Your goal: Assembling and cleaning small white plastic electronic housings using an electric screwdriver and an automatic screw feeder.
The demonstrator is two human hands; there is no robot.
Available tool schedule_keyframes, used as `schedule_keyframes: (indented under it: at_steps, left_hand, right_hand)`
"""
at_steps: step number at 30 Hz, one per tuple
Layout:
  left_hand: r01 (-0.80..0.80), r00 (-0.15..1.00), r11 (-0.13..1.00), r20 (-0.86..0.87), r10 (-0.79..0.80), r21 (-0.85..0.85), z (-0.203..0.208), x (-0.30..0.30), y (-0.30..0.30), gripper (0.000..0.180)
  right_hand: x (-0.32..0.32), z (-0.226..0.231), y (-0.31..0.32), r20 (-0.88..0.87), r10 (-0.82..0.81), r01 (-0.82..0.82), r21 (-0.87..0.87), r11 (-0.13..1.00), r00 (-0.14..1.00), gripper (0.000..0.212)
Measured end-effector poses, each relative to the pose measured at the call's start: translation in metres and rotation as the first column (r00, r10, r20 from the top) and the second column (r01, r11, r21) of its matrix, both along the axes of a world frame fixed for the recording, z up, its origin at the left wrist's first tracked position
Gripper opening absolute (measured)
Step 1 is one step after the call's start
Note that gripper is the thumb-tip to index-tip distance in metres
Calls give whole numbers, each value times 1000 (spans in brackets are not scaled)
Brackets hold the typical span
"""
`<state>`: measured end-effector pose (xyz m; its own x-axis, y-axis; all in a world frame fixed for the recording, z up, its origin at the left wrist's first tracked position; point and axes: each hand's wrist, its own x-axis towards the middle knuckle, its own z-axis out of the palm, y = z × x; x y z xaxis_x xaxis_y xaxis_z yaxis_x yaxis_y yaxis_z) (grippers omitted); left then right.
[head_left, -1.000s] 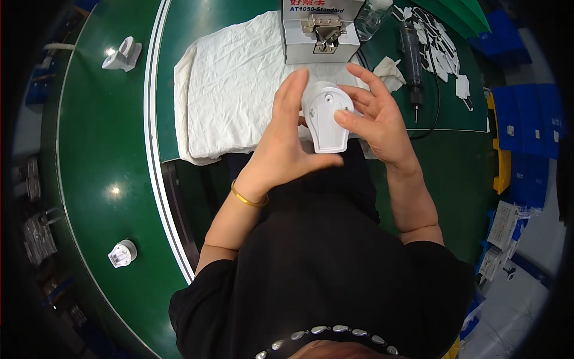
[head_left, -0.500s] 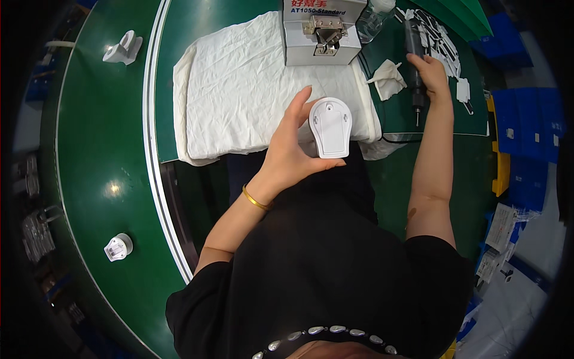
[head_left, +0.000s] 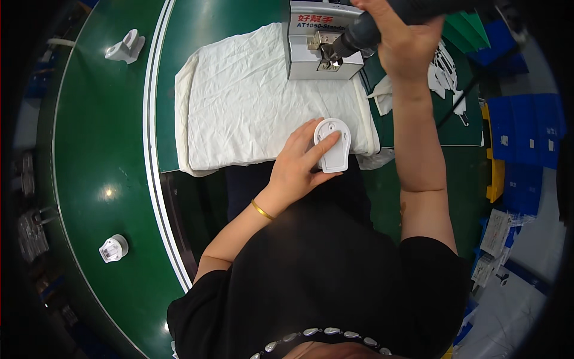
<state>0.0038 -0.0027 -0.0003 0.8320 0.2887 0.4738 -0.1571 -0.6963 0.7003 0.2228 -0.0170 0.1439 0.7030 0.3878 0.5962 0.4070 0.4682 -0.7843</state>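
Note:
My left hand [head_left: 299, 161] grips a white rounded plastic housing [head_left: 336, 157], its thumb lying across the flat face. That housing is held over the near edge of a white cloth pad [head_left: 239, 107]. Up at the right, my right hand [head_left: 406, 45] is wrapped round a dark electric screwdriver [head_left: 365, 31]. The screwdriver's tip reaches the metal pickup of a grey screw feeder [head_left: 299, 57]; whether it touches a screw there is too small to tell.
Two more white plastic pieces, one upright [head_left: 127, 46] and one lower down [head_left: 113, 248], rest on the green bench at left. Behind my right forearm lie a crumpled cloth [head_left: 382, 99] and several white and black strips [head_left: 443, 72]. Blue bins [head_left: 526, 128] stand at far right.
My right hand has lifted the screwdriver from the right side of the bench and swung it left to the screw feeder. My left thumb has moved onto the housing's face, and the housing sits slightly lower.

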Motion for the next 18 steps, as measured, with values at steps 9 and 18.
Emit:
schedule_keyframes:
  at_steps: [9, 18]
  left_hand:
    - [-11, 1000, 1000, 13, 11, -14, -6, 0, 0, 77]
    - [13, 1000, 1000, -12, -13, 0, -8, -1, -1, 76]
  right_hand:
    - [-19, 23, 12, 270, -75, 152, -278, 949, 960, 51]
    - [-3, 0, 13, -53, 76, -84, -168, 982, 996, 50]
